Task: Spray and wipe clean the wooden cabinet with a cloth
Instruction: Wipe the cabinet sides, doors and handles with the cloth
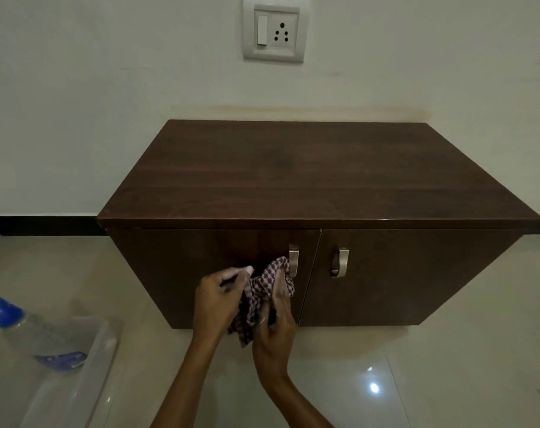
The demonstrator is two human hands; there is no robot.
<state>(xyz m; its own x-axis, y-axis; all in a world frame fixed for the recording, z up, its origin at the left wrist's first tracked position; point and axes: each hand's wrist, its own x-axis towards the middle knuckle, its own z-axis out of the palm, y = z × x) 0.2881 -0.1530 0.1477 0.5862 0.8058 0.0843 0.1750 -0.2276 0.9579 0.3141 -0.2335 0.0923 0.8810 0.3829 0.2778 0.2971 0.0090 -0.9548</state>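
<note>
Checked cloth (264, 293) at lower centre of frame, bunched in front of the dark wooden cabinet's (309, 180) left door, just beside its metal handle (293, 260). Left hand (214, 299) pinches one edge, fingers curled. Right hand (276, 322) grips the other side. Plastic bottle (31, 332) lies lower left in a clear tray (99, 359).
</note>
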